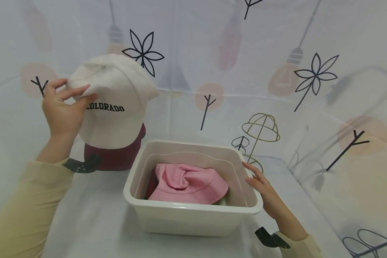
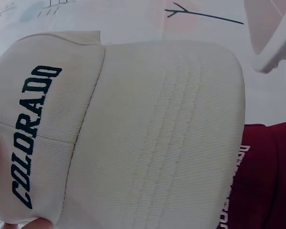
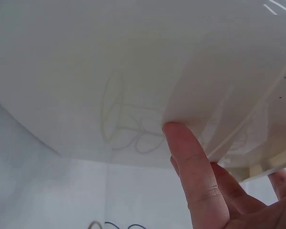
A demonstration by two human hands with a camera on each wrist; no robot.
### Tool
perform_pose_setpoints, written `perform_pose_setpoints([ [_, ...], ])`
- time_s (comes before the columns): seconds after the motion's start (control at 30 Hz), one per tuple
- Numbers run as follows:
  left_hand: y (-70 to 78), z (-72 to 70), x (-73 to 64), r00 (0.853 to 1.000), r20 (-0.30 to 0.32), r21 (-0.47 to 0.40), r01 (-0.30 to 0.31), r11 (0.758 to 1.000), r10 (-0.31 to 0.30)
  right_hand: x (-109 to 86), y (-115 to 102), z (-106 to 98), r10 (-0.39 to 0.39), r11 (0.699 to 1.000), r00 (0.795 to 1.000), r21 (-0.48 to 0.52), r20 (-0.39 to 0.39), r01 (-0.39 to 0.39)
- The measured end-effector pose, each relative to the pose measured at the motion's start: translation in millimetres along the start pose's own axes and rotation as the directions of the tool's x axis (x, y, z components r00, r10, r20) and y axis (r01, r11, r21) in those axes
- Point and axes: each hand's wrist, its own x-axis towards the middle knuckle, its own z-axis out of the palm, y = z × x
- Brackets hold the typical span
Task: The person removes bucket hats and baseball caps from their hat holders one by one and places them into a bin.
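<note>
My left hand [image 1: 64, 111] pinches the crown of a white baseball cap [image 1: 113, 125] lettered COLORADO, holding it up at the left with its brim downward. Behind and below it a maroon cap [image 1: 113, 161] shows in part; white lettering on this maroon cap [image 2: 267, 176] appears in the left wrist view. A white plastic bin [image 1: 193, 218] stands in the middle. Inside it lies a pink bucket hat [image 1: 190, 182], over something dark red. My right hand [image 1: 266, 191] touches the bin's right rim with extended fingers, and a straight finger [image 3: 193, 176] lies against the outer wall.
The bin and maroon cap stand on a white-covered table [image 1: 90, 215]. A patterned cloth backdrop [image 1: 187, 46] rises close behind them, and a similar printed cloth [image 1: 358, 172] closes off the right side. Dark bands circle both wrists.
</note>
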Motion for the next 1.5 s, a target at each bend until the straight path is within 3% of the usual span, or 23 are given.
perform_pose_setpoints([
  [0.23, 14.8, -2.9, -4.4, 0.998, -0.002, -0.086, -0.069, 0.994, 0.069, -1.2, 0, -1, -0.007, 1.000, 1.000, 0.008, -0.003, 0.007],
  [0.37, 23.3, -2.3, -10.6, 0.995, 0.060, -0.115, -0.079, 0.990, 0.086, -1.6, 0, -1, -0.007, 1.000, 1.000, 0.013, -0.003, 0.007],
  [0.53, 34.5, 2.0, -18.1, 0.984, 0.137, -0.211, -0.081, 0.974, 0.112, -1.7, 1, -2, 0.000, 1.000, 1.000, 0.015, 0.000, 0.000],
  [0.67, 42.4, 7.5, -23.8, 0.977, 0.189, -0.278, -0.045, 0.960, 0.101, -1.5, 1, -2, 0.000, 1.000, 1.000, 0.015, -0.003, 0.000],
  [0.87, 49.2, 15.1, -31.8, 0.957, 0.255, -0.325, -0.048, 0.945, 0.136, 0.1, 0, -1, 0.000, 1.000, 1.000, 0.013, -0.001, 0.000],
  [1.1, 50.3, 25.1, -39.1, 0.909, 0.338, -0.423, -0.086, 0.902, 0.245, 0.0, -1, -1, -0.001, 1.000, 1.000, -0.006, -0.005, 0.001],
  [1.27, 49.3, 35.1, -43.7, 0.859, 0.395, -0.515, -0.085, 0.853, 0.325, 0.2, -1, -1, -0.005, 1.000, 1.000, 0.000, -0.006, 0.005],
  [1.5, 46.6, 47.5, -51.2, 0.785, 0.453, -0.471, -0.191, 0.861, 0.422, 0.3, -2, 1, 0.000, 1.000, 1.000, 0.008, 0.000, 0.000],
])
